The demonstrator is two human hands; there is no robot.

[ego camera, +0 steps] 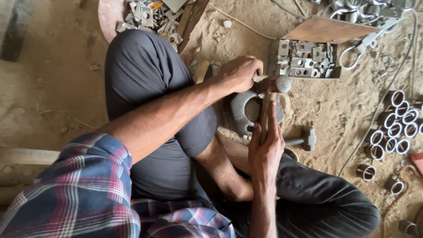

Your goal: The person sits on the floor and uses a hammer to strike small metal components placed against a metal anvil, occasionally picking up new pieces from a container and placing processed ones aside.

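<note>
place: metal workshop | dirt floor (57,88) | punched plates (304,59) | pipe rings (396,125) | hammer (304,140)

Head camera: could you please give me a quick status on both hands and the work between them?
Left hand gripping a small part over the metal block. Right hand shut on hammer handle, head up by the left fist. Second hammer lying on the sand beside.

We are seeing the grey metal anvil block (246,110) sitting on the sandy floor (335,105), the tray of punched metal plates (308,59) lying behind it, short steel tube rings (396,125) lying right.
</note>
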